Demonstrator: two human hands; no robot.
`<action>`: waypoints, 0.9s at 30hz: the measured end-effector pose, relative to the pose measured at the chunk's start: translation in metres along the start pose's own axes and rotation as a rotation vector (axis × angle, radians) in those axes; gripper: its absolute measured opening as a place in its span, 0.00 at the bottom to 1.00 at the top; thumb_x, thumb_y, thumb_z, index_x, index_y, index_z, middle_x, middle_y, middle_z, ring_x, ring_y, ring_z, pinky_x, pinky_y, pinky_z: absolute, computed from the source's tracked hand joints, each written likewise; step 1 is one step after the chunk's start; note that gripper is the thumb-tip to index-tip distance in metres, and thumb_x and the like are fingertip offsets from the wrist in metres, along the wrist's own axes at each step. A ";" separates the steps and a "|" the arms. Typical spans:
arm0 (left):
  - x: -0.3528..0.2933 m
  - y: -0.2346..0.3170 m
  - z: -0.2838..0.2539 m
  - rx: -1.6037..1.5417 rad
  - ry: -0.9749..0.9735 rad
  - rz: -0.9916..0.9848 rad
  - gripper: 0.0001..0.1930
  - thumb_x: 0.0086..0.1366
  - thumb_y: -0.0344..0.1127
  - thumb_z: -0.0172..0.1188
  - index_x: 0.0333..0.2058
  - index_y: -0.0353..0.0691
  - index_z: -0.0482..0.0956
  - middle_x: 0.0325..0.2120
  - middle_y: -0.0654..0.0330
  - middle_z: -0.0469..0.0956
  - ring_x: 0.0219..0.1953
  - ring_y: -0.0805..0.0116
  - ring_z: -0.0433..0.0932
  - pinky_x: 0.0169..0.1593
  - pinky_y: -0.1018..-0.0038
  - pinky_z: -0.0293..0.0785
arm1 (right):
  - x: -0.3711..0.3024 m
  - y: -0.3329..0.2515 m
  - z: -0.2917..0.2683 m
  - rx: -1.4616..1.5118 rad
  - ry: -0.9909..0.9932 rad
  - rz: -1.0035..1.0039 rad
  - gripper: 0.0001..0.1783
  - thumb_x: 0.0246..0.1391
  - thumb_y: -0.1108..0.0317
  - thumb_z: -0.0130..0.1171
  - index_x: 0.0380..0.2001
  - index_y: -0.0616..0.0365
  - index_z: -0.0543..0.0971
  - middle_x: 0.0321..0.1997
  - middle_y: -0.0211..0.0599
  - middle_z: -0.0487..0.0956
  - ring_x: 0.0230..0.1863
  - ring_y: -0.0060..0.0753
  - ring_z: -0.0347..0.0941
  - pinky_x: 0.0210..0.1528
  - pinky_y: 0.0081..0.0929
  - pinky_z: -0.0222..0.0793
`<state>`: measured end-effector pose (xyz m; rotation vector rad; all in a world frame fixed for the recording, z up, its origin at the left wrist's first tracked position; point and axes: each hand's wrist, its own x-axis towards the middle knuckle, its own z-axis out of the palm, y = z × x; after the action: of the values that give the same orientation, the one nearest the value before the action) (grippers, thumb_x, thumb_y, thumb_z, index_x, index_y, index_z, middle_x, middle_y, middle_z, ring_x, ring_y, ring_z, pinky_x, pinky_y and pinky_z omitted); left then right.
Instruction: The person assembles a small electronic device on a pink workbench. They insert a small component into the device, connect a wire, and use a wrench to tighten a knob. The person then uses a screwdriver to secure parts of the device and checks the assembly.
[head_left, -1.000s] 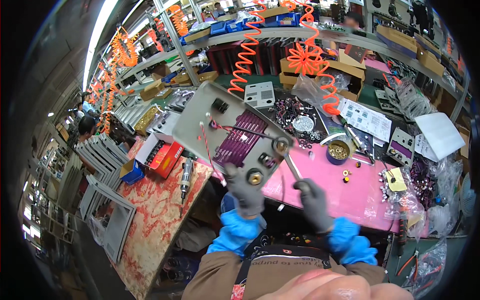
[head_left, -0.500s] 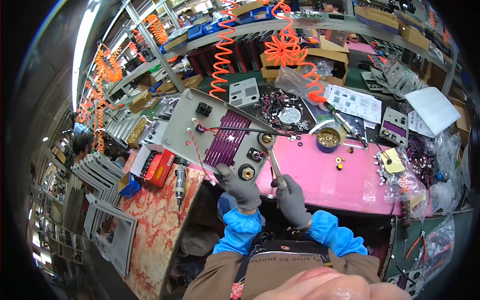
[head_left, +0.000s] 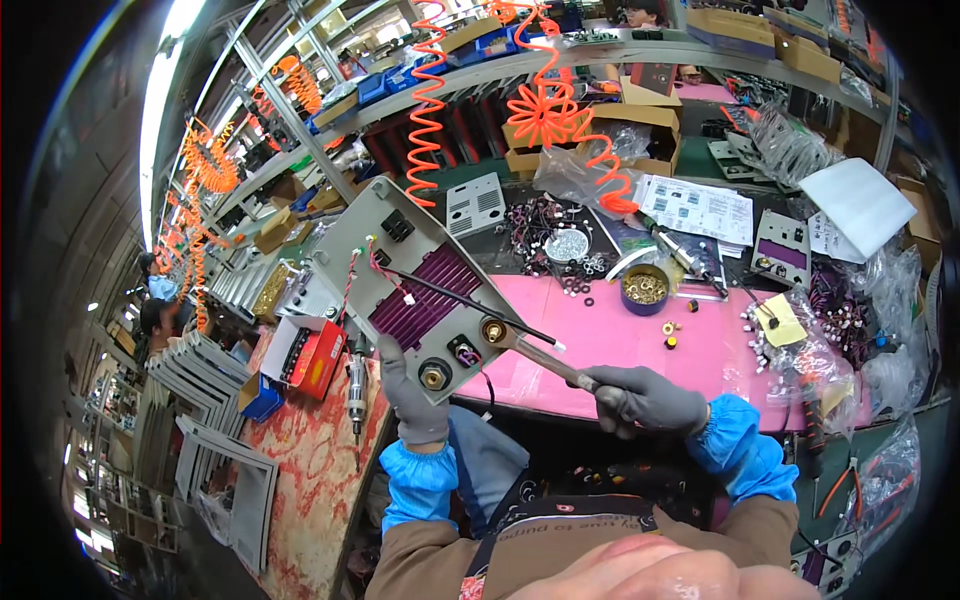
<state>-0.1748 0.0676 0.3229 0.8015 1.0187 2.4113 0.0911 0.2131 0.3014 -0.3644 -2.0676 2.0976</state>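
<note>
Before the person, at the left of the pink mat (head_left: 600, 345): one gray housing (head_left: 440, 335), tilted, with a purple slotted section (head_left: 425, 290).
Left hand (head_left: 412, 398): gray glove; grasping the near left edge of the gray housing.
Right hand (head_left: 650, 398): gray glove; closed around the handle of one wrench (head_left: 545, 360).
Brass fittings: two on the housing; the right fitting (head_left: 493, 330) meets the wrench head, the left fitting (head_left: 434, 375) stands apart near the left hand.
Black cable (head_left: 532, 331): one; crosses the housing and passes close to the wrench head.
Power drivers: two; the first driver (head_left: 357, 385) on the red-stained bench (head_left: 310, 450), the second driver (head_left: 680, 250) behind the round tin (head_left: 645, 309).
Coiled orange hoses: two in front; the left hose (head_left: 425, 110) and the right hose (head_left: 607, 175) hang before the shelf, partly blocking it.
Left side: one red box (head_left: 322, 362), touching or just beside one blue bin (head_left: 262, 400).
Hidden: left-hand fingers beneath the housing; wrench seating cannot be told.
Hard to make out: the dark space below the mat.
</note>
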 end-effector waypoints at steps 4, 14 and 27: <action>0.001 -0.014 0.011 0.007 0.053 0.018 0.31 0.71 0.57 0.49 0.62 0.39 0.65 0.53 0.52 0.74 0.53 0.57 0.77 0.56 0.61 0.75 | 0.012 0.029 0.006 0.136 0.074 -0.075 0.24 0.69 0.49 0.47 0.57 0.55 0.72 0.18 0.25 0.69 0.16 0.15 0.63 0.19 0.17 0.59; -0.005 -0.073 0.010 0.222 0.126 0.124 0.26 0.74 0.56 0.44 0.53 0.37 0.67 0.45 0.55 0.74 0.47 0.62 0.76 0.53 0.65 0.76 | 0.039 0.038 0.076 0.507 0.330 -0.076 0.24 0.70 0.51 0.45 0.57 0.57 0.71 0.15 0.25 0.63 0.13 0.17 0.57 0.15 0.20 0.54; -0.008 0.007 0.015 -0.057 0.084 0.093 0.30 0.72 0.56 0.49 0.62 0.40 0.64 0.56 0.53 0.72 0.56 0.55 0.74 0.59 0.58 0.72 | 0.005 -0.004 0.031 -0.014 0.295 -0.134 0.18 0.68 0.56 0.51 0.47 0.59 0.79 0.17 0.20 0.67 0.18 0.11 0.61 0.19 0.17 0.55</action>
<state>-0.1597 0.0663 0.3337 0.7493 0.9585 2.5606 0.0774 0.1848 0.3058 -0.4899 -1.8815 1.8302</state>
